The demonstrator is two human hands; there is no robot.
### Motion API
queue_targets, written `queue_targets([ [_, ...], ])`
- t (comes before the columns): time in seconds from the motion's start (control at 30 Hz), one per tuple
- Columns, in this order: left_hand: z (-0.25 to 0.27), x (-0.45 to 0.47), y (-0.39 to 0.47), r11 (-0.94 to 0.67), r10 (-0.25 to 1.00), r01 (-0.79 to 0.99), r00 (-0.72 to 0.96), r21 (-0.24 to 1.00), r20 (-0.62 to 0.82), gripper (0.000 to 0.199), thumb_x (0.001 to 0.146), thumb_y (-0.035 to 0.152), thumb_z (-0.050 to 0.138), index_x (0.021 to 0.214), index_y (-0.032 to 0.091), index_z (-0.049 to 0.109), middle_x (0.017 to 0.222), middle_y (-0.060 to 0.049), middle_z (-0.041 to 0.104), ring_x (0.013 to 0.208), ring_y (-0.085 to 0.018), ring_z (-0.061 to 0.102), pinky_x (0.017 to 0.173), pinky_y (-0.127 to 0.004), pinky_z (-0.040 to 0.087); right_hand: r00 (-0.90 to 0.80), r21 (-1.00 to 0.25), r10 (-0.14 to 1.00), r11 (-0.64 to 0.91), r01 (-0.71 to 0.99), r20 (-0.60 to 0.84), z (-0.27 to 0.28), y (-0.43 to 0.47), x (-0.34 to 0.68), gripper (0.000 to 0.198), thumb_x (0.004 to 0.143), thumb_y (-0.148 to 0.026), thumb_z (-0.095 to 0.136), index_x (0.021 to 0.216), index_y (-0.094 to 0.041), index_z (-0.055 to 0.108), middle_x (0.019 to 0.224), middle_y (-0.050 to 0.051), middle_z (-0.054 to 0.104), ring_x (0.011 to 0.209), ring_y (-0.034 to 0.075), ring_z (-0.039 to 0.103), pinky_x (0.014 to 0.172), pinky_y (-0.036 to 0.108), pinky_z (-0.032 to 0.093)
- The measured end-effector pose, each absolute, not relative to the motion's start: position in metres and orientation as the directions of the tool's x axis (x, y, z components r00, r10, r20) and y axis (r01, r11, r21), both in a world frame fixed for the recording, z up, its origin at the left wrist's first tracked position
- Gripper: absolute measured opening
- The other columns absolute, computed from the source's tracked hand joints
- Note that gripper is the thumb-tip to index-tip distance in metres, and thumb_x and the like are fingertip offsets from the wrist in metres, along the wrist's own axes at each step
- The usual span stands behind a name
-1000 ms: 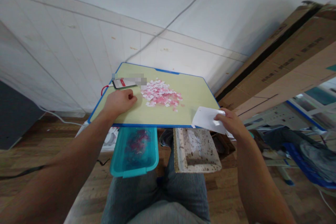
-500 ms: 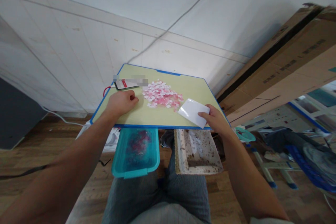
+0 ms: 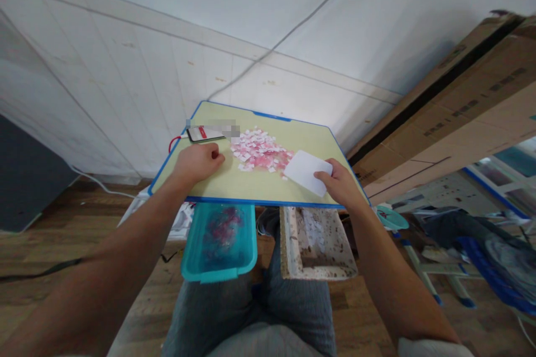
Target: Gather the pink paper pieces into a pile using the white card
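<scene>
A loose pile of small white and pink paper-like pieces (image 3: 262, 149) lies mid-table on the pale yellow tabletop (image 3: 310, 134) with a blue edge. My left hand (image 3: 200, 162) rests left of the pile, its fingers curled into a loose fist with nothing showing in them. Between the thumb and fingers of my right hand (image 3: 341, 181) is a flat white card (image 3: 307, 170) with rounded corners. Its left end is tilted toward the pile's right side, next to a few pieces. Beyond my left hand lies a phone (image 3: 205, 134), plugged into a red cable.
Below the front edge, a teal plastic bin (image 3: 220, 276) holds pinkish bits, and a speckled open box (image 3: 329, 273) has white pieces inside. Large cardboard boxes (image 3: 452, 106) lean at the right. The wall (image 3: 268, 81) stands close behind the table.
The card in my right hand has turned slightly and its glare is gone. My left hand stays in place on the table. The whole view has shifted a little.
</scene>
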State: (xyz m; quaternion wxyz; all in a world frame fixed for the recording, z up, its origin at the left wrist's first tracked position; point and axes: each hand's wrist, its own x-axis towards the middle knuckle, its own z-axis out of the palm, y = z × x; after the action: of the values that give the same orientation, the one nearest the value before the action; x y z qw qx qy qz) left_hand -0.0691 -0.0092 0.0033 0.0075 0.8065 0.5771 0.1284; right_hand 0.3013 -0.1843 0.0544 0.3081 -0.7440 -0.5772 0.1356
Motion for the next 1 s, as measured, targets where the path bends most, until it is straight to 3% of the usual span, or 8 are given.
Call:
queue_targets([
  [0.23, 0.005, -0.069, -0.012, -0.340, 0.930, 0.926, 0.305, 0.163, 0.204, 0.040, 0.088, 0.050, 0.046, 0.094, 0.022, 0.074, 0.092, -0.012, 0.076, 0.091, -0.030, 0.068, 0.071, -0.035, 0.044, 0.337, -0.552, 0.929, -0.203, 0.809, 0.152, 0.052, -0.195, 0.320, 0.022, 0.082, -0.042, 0.060, 0.093, -0.024, 0.058, 0.077, 0.000, 0.063, 0.071, 0.021, 0.057, 0.063, 0.030, 0.041],
  [0.43, 0.003, -0.069, -0.010, -0.333, 0.932, 0.930, 0.299, 0.156, 0.207, 0.040, 0.087, 0.051, 0.046, 0.093, 0.023, 0.074, 0.092, -0.011, 0.076, 0.089, -0.030, 0.068, 0.068, -0.035, 0.043, 0.284, -0.594, 0.952, -0.161, 0.788, 0.118, 0.050, -0.202, 0.318, 0.023, 0.082, -0.044, 0.060, 0.092, -0.024, 0.058, 0.074, 0.000, 0.062, 0.069, 0.021, 0.057, 0.060, 0.030, 0.041],
  [0.73, 0.003, -0.069, -0.010, -0.344, 0.928, 0.927, 0.312, 0.147, 0.205, 0.040, 0.088, 0.051, 0.045, 0.093, 0.023, 0.073, 0.091, -0.012, 0.076, 0.089, -0.030, 0.069, 0.068, -0.035, 0.043, 0.397, -0.594, 0.903, -0.232, 0.770, 0.162, 0.042, -0.199, 0.340, 0.028, 0.080, -0.043, 0.061, 0.099, -0.023, 0.060, 0.083, 0.002, 0.066, 0.074, 0.022, 0.059, 0.064, 0.031, 0.043],
  [1.0, 0.005, -0.069, -0.010, -0.336, 0.931, 0.931, 0.304, 0.146, 0.202, 0.040, 0.087, 0.051, 0.046, 0.093, 0.023, 0.074, 0.093, -0.012, 0.076, 0.090, -0.030, 0.069, 0.068, -0.035, 0.043, 0.333, -0.593, 0.937, -0.207, 0.778, 0.110, 0.045, -0.206, 0.324, 0.022, 0.082, -0.044, 0.061, 0.092, -0.025, 0.057, 0.074, 0.000, 0.061, 0.069, 0.022, 0.058, 0.060, 0.031, 0.041],
])
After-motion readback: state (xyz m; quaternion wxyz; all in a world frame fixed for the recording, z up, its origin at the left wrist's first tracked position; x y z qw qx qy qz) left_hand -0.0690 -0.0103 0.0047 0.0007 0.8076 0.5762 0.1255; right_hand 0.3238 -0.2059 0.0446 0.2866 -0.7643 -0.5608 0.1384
